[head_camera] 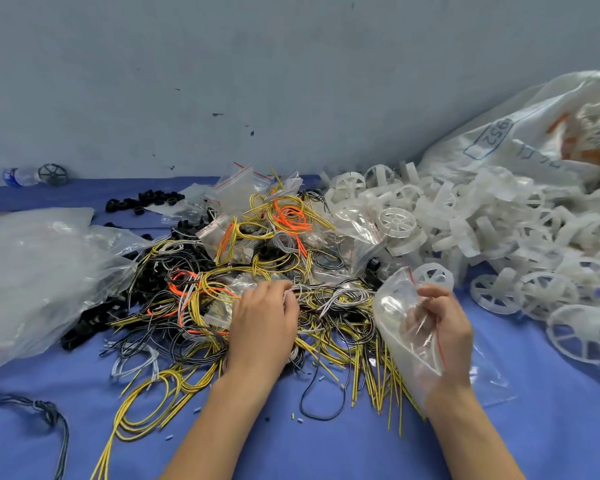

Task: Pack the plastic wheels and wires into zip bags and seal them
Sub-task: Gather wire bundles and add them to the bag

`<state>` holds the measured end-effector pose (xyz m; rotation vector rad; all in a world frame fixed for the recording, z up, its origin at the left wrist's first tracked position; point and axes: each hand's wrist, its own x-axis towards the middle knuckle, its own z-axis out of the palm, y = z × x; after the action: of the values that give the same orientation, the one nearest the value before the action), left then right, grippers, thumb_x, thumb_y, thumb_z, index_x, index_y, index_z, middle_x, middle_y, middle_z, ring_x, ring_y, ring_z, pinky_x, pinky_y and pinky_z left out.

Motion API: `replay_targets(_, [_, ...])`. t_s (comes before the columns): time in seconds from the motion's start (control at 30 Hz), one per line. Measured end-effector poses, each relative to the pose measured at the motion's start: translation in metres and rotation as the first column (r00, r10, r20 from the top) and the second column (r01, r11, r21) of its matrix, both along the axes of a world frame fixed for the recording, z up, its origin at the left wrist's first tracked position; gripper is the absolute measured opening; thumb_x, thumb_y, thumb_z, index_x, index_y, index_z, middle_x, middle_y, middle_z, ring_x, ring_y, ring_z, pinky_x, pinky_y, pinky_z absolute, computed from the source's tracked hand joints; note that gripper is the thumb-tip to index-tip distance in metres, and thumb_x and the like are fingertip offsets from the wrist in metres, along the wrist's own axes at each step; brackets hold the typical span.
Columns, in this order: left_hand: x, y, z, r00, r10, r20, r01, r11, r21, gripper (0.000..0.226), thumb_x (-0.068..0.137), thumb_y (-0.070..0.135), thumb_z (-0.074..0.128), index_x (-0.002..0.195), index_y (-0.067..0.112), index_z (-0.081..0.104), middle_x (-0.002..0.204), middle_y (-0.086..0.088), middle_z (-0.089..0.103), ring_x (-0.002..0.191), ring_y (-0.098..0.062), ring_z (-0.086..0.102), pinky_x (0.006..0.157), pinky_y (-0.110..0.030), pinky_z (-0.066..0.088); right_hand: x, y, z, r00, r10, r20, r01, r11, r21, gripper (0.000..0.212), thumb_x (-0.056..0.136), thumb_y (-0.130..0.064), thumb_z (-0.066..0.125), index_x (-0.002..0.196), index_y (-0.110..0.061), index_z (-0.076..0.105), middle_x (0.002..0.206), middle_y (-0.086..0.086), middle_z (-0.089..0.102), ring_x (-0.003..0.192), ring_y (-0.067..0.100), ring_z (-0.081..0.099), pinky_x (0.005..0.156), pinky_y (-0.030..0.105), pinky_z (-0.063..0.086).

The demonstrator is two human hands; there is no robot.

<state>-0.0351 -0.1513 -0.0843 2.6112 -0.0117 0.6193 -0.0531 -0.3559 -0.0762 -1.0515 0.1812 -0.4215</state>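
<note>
Hands number two: left hand (262, 320) grips grey wires (321, 293), right hand (444, 329) holds one zip bag (394, 306).

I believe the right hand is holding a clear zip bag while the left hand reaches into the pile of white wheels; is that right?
Not quite: in the head view the right hand does hold the clear zip bag, but the left hand reaches into the tangle of wires, not the white wheels, which lie further right.

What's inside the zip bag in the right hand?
The zip bag in the right hand shows no wheel or wire inside; only the hand shows through the clear plastic. The bag's lower part, behind the wrist, is hidden.
</note>
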Motion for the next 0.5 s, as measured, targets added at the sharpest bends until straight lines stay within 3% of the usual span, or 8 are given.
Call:
replay_targets(0.1, [0.016,-0.002,-0.001,0.984,0.095,-0.154,-0.076,0.989,0.123,0.04,0.102,0.04,0.034,0.128,0.019,0.055,0.123,-0.002,0.055,0.114,-0.022,0.049,0.095,-0.037,0.042,-0.001,0.008,-0.005,1.0,0.004,0.015,-0.002,0.993,-0.12,0.042,0.091,0.003,0.042,0.069,-0.021,0.069,0.052,0.005,0.037,0.045,0.018,0.035,0.046,0.029,0.028])
replay_targets(0.17, [0.022,-0.003,-0.003,0.977,0.117,-0.179,-0.079,0.975,0.207,0.039,0.101,0.042,0.036,0.123,0.018,0.057,0.12,-0.004,0.054,0.112,-0.024,0.05,0.092,-0.038,0.044,-0.003,0.014,-0.01,0.998,0.055,0.013,-0.051,0.975,-0.215,0.039,0.092,0.004,0.044,0.072,-0.021,0.067,0.053,0.0,0.035,0.048,0.015,0.029,0.048,0.032,0.022])
replay_targets(0.23, [0.025,-0.002,-0.003,0.976,0.114,-0.185,-0.078,0.979,0.191,0.035,0.099,0.043,0.041,0.118,0.018,0.058,0.116,-0.003,0.054,0.11,-0.024,0.05,0.089,-0.039,0.046,-0.004,0.02,-0.014,0.995,0.103,0.009,-0.092,0.926,-0.367,0.035,0.093,-0.001,0.047,0.074,-0.022,0.067,0.053,-0.004,0.038,0.048,0.011,0.03,0.047,0.029,0.024])
replay_targets(0.3, [0.026,0.001,-0.004,0.981,0.08,-0.178,-0.068,0.995,0.074,0.026,0.098,0.042,0.045,0.11,0.022,0.058,0.111,0.002,0.055,0.107,-0.019,0.051,0.085,-0.037,0.048,-0.005,0.026,-0.016,0.991,0.13,0.011,-0.104,0.838,-0.536,0.026,0.089,-0.013,0.05,0.079,-0.026,0.069,0.054,-0.006,0.049,0.047,0.006,0.034,0.045,0.02,0.03])
replay_targets(0.37, [0.023,0.006,-0.006,0.992,0.01,-0.123,-0.03,0.986,-0.165,0.017,0.097,0.041,0.049,0.097,0.027,0.057,0.1,0.01,0.058,0.096,-0.011,0.056,0.077,-0.032,0.05,-0.004,0.03,-0.019,0.989,0.148,-0.01,-0.122,0.772,-0.624,0.022,0.085,-0.022,0.049,0.083,-0.029,0.07,0.056,-0.013,0.053,0.048,0.005,0.037,0.047,0.016,0.032])
replay_targets(0.43, [0.018,0.01,-0.005,0.998,-0.055,-0.03,0.036,0.896,-0.443,0.009,0.096,0.041,0.054,0.091,0.033,0.056,0.088,0.016,0.062,0.081,0.0,0.058,0.065,-0.022,0.048,-0.003,0.032,-0.021,0.986,0.16,-0.038,-0.145,0.738,-0.659,0.022,0.087,-0.024,0.049,0.086,-0.032,0.069,0.054,-0.017,0.051,0.048,0.005,0.039,0.048,0.016,0.032])
replay_targets(0.5, [0.013,0.014,0.002,0.995,-0.056,0.088,0.099,0.778,-0.621,0.007,0.095,0.04,0.058,0.09,0.036,0.058,0.084,0.017,0.065,0.076,-0.001,0.06,0.057,-0.015,0.046,-0.003,0.032,-0.022,0.986,0.158,-0.052,-0.151,0.721,-0.677,0.023,0.091,-0.019,0.05,0.088,-0.033,0.068,0.053,-0.018,0.05,0.047,0.006,0.038,0.046,0.018,0.031])
